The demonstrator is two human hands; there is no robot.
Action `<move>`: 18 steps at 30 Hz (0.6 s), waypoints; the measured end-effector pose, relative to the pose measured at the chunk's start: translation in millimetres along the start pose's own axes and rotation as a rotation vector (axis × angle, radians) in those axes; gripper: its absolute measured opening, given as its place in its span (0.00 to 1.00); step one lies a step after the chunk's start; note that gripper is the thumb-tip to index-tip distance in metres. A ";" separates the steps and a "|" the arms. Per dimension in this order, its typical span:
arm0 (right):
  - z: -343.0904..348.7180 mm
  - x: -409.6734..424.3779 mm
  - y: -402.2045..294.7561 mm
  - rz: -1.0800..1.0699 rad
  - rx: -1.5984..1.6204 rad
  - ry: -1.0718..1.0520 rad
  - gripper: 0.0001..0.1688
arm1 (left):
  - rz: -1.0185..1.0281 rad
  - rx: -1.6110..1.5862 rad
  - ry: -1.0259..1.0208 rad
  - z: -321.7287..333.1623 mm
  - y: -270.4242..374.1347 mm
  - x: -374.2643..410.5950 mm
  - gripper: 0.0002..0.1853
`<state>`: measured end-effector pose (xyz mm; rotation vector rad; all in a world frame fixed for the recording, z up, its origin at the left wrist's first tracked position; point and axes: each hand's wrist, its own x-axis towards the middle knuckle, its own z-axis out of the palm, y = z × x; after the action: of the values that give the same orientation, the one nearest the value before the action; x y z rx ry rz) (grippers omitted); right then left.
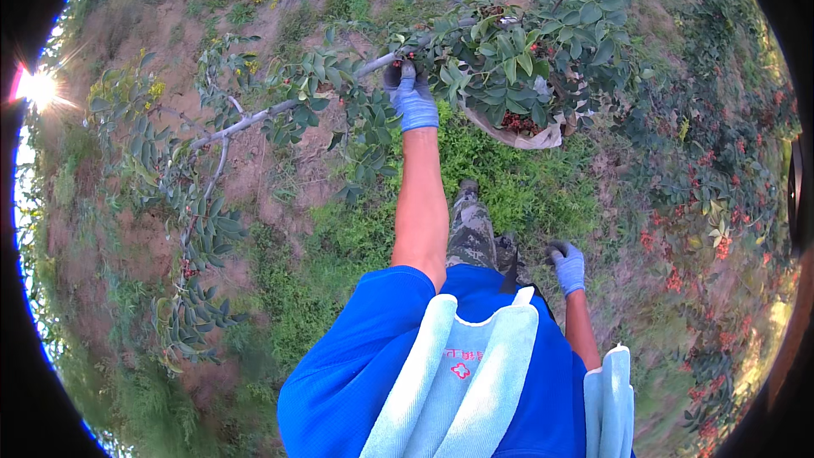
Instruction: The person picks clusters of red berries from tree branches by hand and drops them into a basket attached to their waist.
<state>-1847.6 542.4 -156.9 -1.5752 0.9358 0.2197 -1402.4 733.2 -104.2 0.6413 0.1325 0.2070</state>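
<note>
My left hand (412, 94), in a blue and grey work glove, is raised to a leafy branch (254, 117), its fingers at a small cluster of red berries (407, 58). Whether the fingers are closed on the berries or on the branch cannot be told. To the right of this hand, partly behind leaves, a pale bag (509, 137) hangs open with dark red berry clusters (520, 122) in it. My right hand (566, 264), gloved alike, hangs low beside my body, away from the branch, its fingers loosely curled; nothing is seen in it.
Dense bushes with red berry clusters (723, 247) stand on the right. A drooping side branch (189, 235) with leaves reaches down on the left. Weeds and bare soil cover the ground around my camouflage trousers (470, 232). A light blue towel (470, 369) hangs over my chest.
</note>
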 end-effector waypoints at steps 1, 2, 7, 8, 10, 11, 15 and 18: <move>-0.3 -0.1 2.4 0.023 -0.017 0.000 0.13 | 0.003 0.022 0.035 3.2 -0.3 -0.1 0.12; -0.2 -0.2 4.8 0.045 -0.034 0.000 0.13 | 0.006 0.044 0.070 6.1 -0.2 -0.4 0.11; 1.2 2.5 17.0 0.025 -0.072 -0.004 0.14 | -0.022 0.118 0.191 19.0 4.0 -1.2 0.10; 2.1 1.8 17.3 0.015 -0.084 -0.002 0.14 | -0.019 0.158 0.240 23.0 4.8 -2.8 0.09; 4.8 -0.1 10.0 0.015 -0.084 0.003 0.14 | 0.016 0.233 0.247 21.3 4.5 -3.0 0.09; 6.0 -1.5 6.7 0.027 -0.072 0.006 0.14 | 0.034 0.271 0.251 20.5 4.3 -3.1 0.09; 10.7 -1.9 12.9 0.035 -0.089 0.001 0.14 | 0.083 0.339 0.260 20.9 3.1 -4.2 0.08; 15.3 -2.3 22.5 0.040 -0.078 -0.009 0.15 | 0.085 0.337 0.217 22.0 0.9 -12.4 0.09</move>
<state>-1858.5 558.3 -176.1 -1.6268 0.9615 0.2944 -1410.5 718.3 -85.4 0.9599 0.3547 0.3401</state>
